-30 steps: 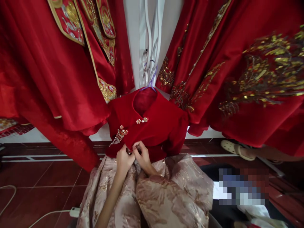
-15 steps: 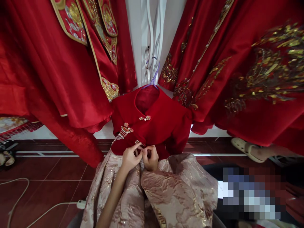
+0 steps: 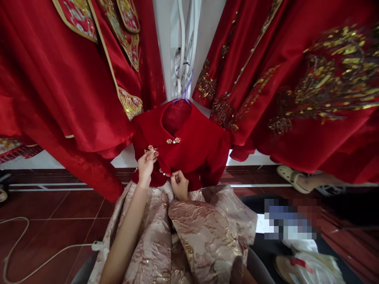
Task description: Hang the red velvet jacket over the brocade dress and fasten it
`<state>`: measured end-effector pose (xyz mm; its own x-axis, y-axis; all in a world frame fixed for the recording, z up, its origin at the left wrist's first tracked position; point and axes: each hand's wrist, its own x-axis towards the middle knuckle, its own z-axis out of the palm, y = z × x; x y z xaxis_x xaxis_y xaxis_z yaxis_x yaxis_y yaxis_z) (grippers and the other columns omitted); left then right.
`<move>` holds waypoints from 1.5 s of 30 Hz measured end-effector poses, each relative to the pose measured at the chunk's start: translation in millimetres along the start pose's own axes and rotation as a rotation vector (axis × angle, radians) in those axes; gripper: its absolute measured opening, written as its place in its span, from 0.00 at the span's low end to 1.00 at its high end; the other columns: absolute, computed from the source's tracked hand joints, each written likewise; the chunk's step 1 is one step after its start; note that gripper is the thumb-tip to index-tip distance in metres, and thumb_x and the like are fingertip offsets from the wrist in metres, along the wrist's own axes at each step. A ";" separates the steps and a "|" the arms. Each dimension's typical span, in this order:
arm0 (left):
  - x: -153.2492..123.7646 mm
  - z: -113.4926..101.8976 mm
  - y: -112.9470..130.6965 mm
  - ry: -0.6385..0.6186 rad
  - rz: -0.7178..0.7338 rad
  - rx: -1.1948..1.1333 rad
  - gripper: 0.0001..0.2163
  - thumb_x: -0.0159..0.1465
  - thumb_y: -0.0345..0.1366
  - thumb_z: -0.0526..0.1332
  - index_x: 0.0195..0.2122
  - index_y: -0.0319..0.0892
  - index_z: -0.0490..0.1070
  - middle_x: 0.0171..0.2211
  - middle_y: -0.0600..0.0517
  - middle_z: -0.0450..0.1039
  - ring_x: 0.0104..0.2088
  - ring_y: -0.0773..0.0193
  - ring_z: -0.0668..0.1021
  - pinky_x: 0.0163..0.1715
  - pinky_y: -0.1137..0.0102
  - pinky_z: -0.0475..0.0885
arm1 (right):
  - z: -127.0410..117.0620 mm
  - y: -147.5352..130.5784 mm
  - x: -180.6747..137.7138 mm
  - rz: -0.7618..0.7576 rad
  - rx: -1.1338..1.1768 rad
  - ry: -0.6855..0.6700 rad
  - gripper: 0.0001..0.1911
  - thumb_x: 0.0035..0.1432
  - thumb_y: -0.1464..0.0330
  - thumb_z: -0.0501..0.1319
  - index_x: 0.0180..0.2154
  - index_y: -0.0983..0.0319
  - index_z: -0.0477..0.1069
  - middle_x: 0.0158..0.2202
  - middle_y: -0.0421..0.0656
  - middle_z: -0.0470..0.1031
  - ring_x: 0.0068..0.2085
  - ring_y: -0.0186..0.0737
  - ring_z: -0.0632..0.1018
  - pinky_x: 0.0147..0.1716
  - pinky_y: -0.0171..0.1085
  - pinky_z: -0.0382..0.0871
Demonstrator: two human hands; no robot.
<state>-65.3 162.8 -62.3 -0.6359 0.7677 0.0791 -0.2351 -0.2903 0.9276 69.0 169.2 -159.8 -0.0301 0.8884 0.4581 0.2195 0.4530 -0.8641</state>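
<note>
A red jacket (image 3: 189, 146) on a purple hanger (image 3: 186, 92) hangs in front of me, its lower part over my lap. A pearl-and-flower clasp (image 3: 173, 141) sits below the collar. On the jacket's left side, my left hand (image 3: 145, 167) has its fingers closed at a beaded flower clasp (image 3: 154, 150), covering the beaded tassel seen there earlier. My right hand (image 3: 180, 185) is curled and pinches the jacket's front near its lower edge, beside a lower beaded clasp (image 3: 164, 172). Whether something small is also between those fingers is hidden.
Pinkish-gold brocade fabric (image 3: 207, 232) covers my lap. Red garments with gold embroidery (image 3: 130, 102) hang left, and others with sequins (image 3: 325, 90) right. A white cable (image 3: 59, 252) lies on the tiled floor. A person's foot in a beige clog (image 3: 288, 177) shows at right.
My left hand has left the lower clasp and moved up and left to the tasselled flower clasp. My right hand stays at the lower front. The view has shifted slightly.
</note>
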 end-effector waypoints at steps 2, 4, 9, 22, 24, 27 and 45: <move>0.9 3.5 -2.2 0.032 0.006 -0.007 0.17 0.50 0.46 0.68 0.35 0.37 0.75 0.38 0.45 0.77 0.38 0.64 0.78 0.40 0.68 0.73 | 0.1 0.4 0.6 0.003 -0.003 -0.007 0.09 0.55 0.63 0.54 0.25 0.60 0.63 0.16 0.32 0.57 0.20 0.30 0.63 0.22 0.29 0.57; 2.1 5.7 -2.9 0.068 -0.009 0.038 0.17 0.50 0.45 0.68 0.35 0.37 0.76 0.38 0.45 0.78 0.38 0.63 0.78 0.36 0.71 0.72 | 0.3 0.4 1.4 0.000 0.000 -0.010 0.09 0.55 0.64 0.54 0.25 0.60 0.62 0.16 0.33 0.58 0.21 0.30 0.63 0.23 0.29 0.57; 3.7 7.5 -3.2 0.079 -0.013 0.111 0.17 0.48 0.45 0.69 0.35 0.38 0.77 0.37 0.44 0.79 0.36 0.61 0.79 0.30 0.73 0.70 | 0.4 0.9 2.5 -0.003 0.012 -0.022 0.07 0.53 0.65 0.54 0.26 0.60 0.63 0.17 0.33 0.59 0.20 0.30 0.64 0.23 0.29 0.57; -11.5 35.8 42.1 -0.305 0.382 0.430 0.15 0.58 0.49 0.62 0.35 0.41 0.74 0.32 0.50 0.74 0.33 0.64 0.74 0.32 0.73 0.67 | 0.3 3.5 2.5 0.030 0.021 -0.043 0.06 0.52 0.65 0.54 0.27 0.60 0.65 0.18 0.33 0.61 0.21 0.30 0.64 0.23 0.29 0.58; -9.7 44.0 54.6 -0.365 0.613 0.610 0.13 0.61 0.45 0.60 0.40 0.43 0.73 0.38 0.49 0.73 0.36 0.63 0.74 0.33 0.73 0.68 | -0.2 3.0 2.7 0.028 0.022 -0.046 0.05 0.51 0.66 0.54 0.27 0.60 0.65 0.19 0.33 0.63 0.21 0.30 0.64 0.23 0.29 0.58; -6.1 48.8 66.8 -0.386 0.862 0.928 0.11 0.64 0.43 0.57 0.41 0.44 0.73 0.40 0.48 0.70 0.41 0.61 0.72 0.35 0.71 0.68 | -0.9 1.8 2.9 0.026 0.018 -0.050 0.05 0.52 0.66 0.54 0.28 0.60 0.65 0.20 0.34 0.64 0.21 0.30 0.65 0.24 0.29 0.59; 12.4 58.1 71.8 -0.584 1.082 1.098 0.10 0.67 0.35 0.48 0.37 0.42 0.68 0.36 0.48 0.70 0.44 0.56 0.71 0.64 0.47 0.42 | -2.6 -5.9 2.3 0.006 0.039 -0.034 0.05 0.52 0.67 0.54 0.27 0.60 0.65 0.18 0.32 0.61 0.20 0.29 0.63 0.22 0.29 0.57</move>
<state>-47.4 184.6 26.5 0.2574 0.6621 0.7038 0.8683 -0.4782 0.1322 70.2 168.3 -153.0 -0.0623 0.8928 0.4461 0.1812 0.4497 -0.8746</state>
